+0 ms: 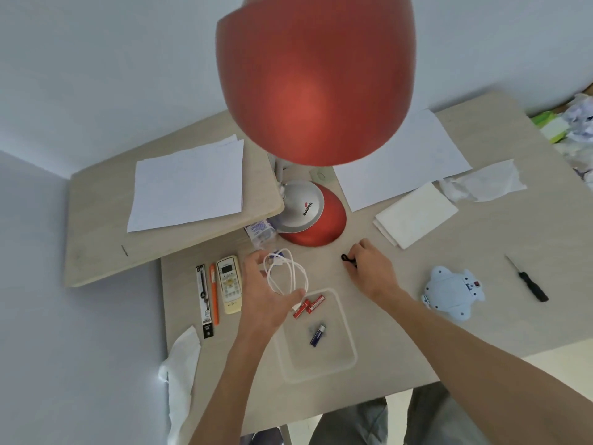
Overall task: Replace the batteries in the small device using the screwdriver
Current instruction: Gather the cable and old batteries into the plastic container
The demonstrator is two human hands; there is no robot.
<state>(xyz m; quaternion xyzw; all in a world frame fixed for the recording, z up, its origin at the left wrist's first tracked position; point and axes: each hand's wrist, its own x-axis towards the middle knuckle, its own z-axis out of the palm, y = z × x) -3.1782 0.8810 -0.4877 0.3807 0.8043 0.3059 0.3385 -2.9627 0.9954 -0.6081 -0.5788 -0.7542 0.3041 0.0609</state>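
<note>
A light blue toy-shaped device (452,292) lies underside up on the table at the right, with a small red switch on it. A black screwdriver (528,280) lies further right, apart from both hands. Red batteries (308,306) and a blue battery (317,335) rest in a clear tray (348,354). My left hand (268,292) holds a coiled white cable (285,272) just above the tray's far corner. My right hand (369,268) presses its fingertips on a small black object (347,259) on the table.
A red desk lamp (308,216) stands at the back, its shade (314,78) hanging large overhead. A remote (228,284), an orange pen (214,297) and a black packaged pen (204,300) lie at the left. Paper sheets (189,184) and tissues (414,216) lie around.
</note>
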